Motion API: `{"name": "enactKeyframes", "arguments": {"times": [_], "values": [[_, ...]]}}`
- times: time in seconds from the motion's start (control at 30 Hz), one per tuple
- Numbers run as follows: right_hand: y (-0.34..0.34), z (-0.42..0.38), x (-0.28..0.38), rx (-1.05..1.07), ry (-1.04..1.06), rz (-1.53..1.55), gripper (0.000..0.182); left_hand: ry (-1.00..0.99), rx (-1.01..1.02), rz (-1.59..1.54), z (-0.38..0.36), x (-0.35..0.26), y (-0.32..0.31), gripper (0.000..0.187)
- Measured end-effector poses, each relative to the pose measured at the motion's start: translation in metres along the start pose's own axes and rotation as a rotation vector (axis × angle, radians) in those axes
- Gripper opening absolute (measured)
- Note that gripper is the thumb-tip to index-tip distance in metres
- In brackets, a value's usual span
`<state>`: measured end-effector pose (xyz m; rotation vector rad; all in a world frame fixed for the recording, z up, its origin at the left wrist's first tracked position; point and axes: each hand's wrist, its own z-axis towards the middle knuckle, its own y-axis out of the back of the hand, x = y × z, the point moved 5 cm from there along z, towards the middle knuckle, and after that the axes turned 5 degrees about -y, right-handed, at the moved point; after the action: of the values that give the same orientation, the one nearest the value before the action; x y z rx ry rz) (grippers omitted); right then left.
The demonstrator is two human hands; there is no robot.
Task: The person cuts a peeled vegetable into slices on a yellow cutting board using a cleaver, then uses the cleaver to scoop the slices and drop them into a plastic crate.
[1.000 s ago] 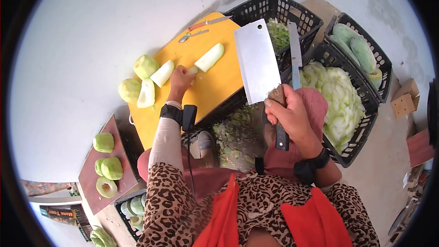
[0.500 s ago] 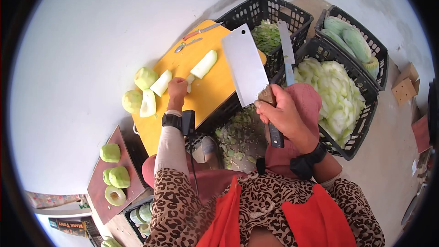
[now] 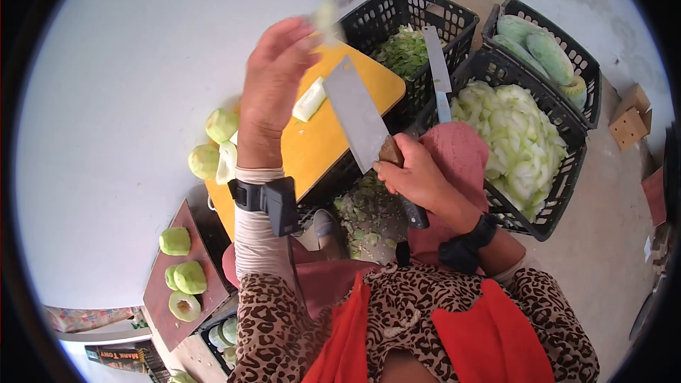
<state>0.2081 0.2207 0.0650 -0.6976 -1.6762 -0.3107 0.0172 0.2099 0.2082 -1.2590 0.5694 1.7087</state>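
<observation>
My left hand is raised above the yellow cutting board. A small pale-green gourd piece, smeared by motion, is at its fingertips. My right hand grips the dark handle of a cleaver, its broad blade pointing up and away over the board's right edge. On the board lies a peeled gourd chunk. Peeled gourds sit at the board's left edge, partly behind my left forearm. That forearm and hand hide part of the board.
A black crate at right is heaped with gourd slices. A long knife rests along the crates. Green peelings fill another crate, and whole gourds a third. More peeled gourds lie on a brown board.
My left hand has risen from the board and moved away from me with a gourd piece. The cleaver, still in my right hand, has shifted slightly left and down.
</observation>
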Motion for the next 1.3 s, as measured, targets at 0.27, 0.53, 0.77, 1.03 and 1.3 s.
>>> {"name": "enactKeyframes", "arguments": {"times": [0.27,0.53,0.77,1.03,1.3], "values": [[0.007,-0.001,-0.002,-0.067,-0.012,-0.005,0.022,-0.033,0.001,0.903,0.022,0.073,0.068,0.043],[0.013,-0.002,0.004,-0.157,-0.008,-0.1,0.023,0.352,-0.021,1.25,-0.006,0.196,0.151,0.053],[0.015,0.011,-0.008,-0.208,0.069,-0.337,0.028,0.255,-0.13,1.186,-0.027,0.196,0.148,0.046],[-0.025,0.012,0.03,-0.016,0.153,-0.797,0.029,0.278,-0.2,1.12,-0.108,0.165,0.179,0.041],[-0.094,0.041,0.039,0.136,0.516,-1.267,0.019,0.287,-0.251,1.101,-0.155,0.146,0.198,0.042]]}}
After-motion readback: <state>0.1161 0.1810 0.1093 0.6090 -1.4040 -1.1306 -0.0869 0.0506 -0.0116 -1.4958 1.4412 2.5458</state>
